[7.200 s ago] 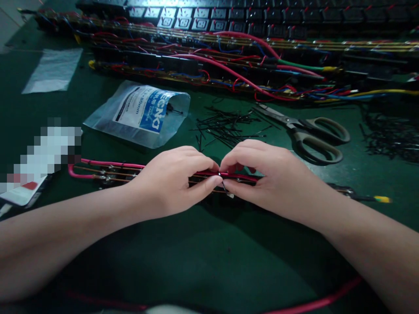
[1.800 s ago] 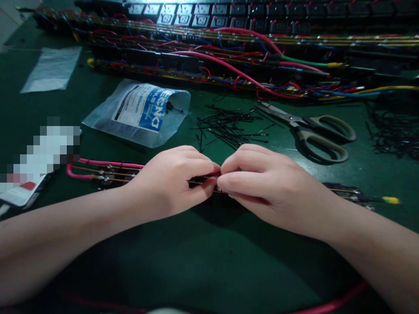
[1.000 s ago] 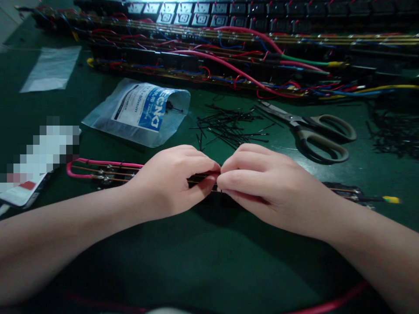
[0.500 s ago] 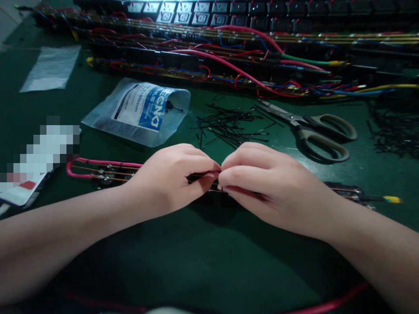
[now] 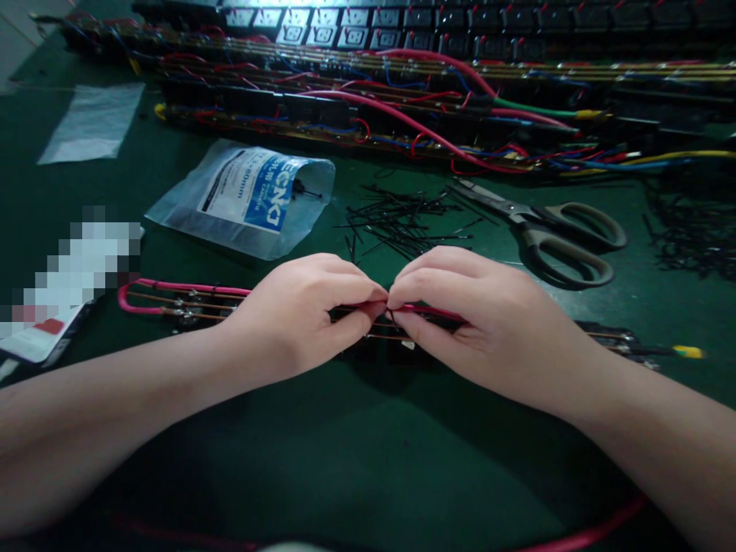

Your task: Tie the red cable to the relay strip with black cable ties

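Note:
A narrow wired strip with bare copper-coloured bars (image 5: 212,314) lies across the table under both hands. A red cable (image 5: 172,284) runs along its far side and bends round at the left end. With thumb and forefinger pinched, my left hand (image 5: 304,310) is closed on the red cable near the strip's middle. Its fingertips meet those of my right hand (image 5: 494,322), which pinches a thin black cable tie (image 5: 393,315) at the cable. The tie's far end is hidden by the fingers.
Beyond the hands lie loose black cable ties (image 5: 402,218), scissors (image 5: 523,215) and a labelled plastic bag (image 5: 247,199). Another clear bag (image 5: 92,123) and a partly blurred phone-like object (image 5: 51,330) are left. Wired strips (image 5: 345,115) fill the back; black scraps (image 5: 695,230) lie right.
My right hand's fingers have lifted and shifted slightly, uncovering the red cable beneath them and more of the tie. The left hand keeps its pinch in nearly the same place.

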Motion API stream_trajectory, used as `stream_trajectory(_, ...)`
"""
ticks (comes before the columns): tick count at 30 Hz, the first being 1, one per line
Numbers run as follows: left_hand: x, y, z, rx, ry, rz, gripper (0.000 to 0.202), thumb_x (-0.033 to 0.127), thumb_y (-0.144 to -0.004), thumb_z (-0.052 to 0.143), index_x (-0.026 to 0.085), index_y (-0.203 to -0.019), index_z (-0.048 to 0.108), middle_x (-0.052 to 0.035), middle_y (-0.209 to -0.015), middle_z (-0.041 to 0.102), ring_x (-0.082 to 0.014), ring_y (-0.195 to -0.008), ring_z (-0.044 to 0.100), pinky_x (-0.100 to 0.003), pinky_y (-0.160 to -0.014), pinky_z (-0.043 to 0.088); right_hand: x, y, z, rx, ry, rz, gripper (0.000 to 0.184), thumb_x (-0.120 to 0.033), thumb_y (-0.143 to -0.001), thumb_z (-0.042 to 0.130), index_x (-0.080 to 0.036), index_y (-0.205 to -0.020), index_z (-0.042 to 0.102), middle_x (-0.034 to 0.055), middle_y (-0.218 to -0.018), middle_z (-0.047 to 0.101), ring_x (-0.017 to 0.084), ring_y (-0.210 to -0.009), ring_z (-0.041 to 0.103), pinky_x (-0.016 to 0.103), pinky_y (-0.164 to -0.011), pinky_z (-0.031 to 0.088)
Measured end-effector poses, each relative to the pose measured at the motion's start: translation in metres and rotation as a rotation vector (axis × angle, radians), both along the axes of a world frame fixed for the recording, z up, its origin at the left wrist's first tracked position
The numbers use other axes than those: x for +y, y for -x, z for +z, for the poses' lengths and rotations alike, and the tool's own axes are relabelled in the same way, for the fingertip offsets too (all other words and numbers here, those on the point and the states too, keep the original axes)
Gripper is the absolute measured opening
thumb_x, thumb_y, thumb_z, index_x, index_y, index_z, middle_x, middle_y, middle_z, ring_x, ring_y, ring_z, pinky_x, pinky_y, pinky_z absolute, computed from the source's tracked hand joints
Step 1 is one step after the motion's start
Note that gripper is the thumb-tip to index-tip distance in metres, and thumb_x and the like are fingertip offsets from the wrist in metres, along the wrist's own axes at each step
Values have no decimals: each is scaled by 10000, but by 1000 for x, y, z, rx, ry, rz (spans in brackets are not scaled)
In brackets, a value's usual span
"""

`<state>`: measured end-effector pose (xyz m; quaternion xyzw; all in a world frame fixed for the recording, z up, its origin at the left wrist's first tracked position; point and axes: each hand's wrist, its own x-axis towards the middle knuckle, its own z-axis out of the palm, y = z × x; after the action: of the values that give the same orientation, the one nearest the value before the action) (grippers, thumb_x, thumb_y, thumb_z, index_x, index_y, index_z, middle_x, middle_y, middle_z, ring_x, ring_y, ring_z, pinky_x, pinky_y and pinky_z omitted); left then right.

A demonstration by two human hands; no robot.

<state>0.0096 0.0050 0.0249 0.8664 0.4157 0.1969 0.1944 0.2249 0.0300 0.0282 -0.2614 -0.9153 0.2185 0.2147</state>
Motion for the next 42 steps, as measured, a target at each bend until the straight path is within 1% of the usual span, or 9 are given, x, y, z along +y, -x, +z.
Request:
stream_trajectory(11,0,-3,0,27,20,10,201,152,-882,536,161,-881,737,-19,-850,734,-148,-789,649,-260,-703,494,1,0,1,-12,12,-16,154,-97,-894,544,-170,-902,680,50,-910,680,160,-832,622,261,-698,451)
stream_trajectory(15,-3,-3,0,26,18,8,186,162,-891,527,156,-886,713,-22,-851,715,-155,-807,626,-278,-732,490,0,1,0,-8,0,-12,150,-107,-901,544,-177,-899,677,48,-908,679,161,-833,620,264,-698,453)
stream_trajectory(18,-6,-3,1,19,-6,7,153,153,-883,541,155,-932,687,-35,-933,708,-160,-875,618,-283,-792,493,0,0,0,-5,-8,-7,147,-105,-900,543,-175,-885,671,43,-895,669,159,-826,614,265,-696,456)
stream_trajectory(20,-7,-4,1,-8,-28,14,164,134,-863,560,152,-995,655,-47,-1010,693,-163,-936,613,-284,-836,492,0,0,1,-8,-14,-7,150,-95,-895,541,-176,-866,663,42,-890,663,157,-821,609,265,-692,454)
stream_trajectory(22,-7,-4,1,-37,-36,18,181,125,-849,576,151,-1022,621,-52,-1033,673,-165,-958,604,-290,-850,490,0,0,2,-13,-19,-7,150,-89,-889,541,-177,-853,656,41,-894,660,155,-817,605,265,-684,452)
stream_trajectory(27,-8,-4,0,-50,-24,13,150,131,-844,594,162,-990,581,-39,-971,642,-162,-894,587,-302,-790,482,0,1,2,-18,-18,-12,153,-89,-885,531,-185,-841,643,42,-898,662,156,-812,603,268,-678,455)
stream_trajectory(33,-8,-4,-1,-90,-50,3,94,177,-867,615,170,-949,569,-37,-935,643,-161,-863,583,-308,-757,489,-1,-1,1,-31,38,-31,147,-83,-851,550,-194,-874,644,47,-906,669,172,-832,610,281,-690,464)
stream_trajectory(39,-8,-1,0,-108,-108,3,38,179,-909,587,187,-931,617,-33,-931,674,-152,-858,607,-298,-765,507,1,-1,1,-24,37,-40,153,-65,-834,554,-192,-856,636,44,-882,663,171,-809,604,278,-676,455)
stream_trajectory(42,-8,0,1,-114,-142,-22,93,153,-920,573,194,-937,654,-29,-933,685,-143,-856,613,-281,-769,508,2,0,0,-17,22,-40,156,-61,-841,542,-192,-839,626,42,-860,660,168,-798,603,276,-671,450)
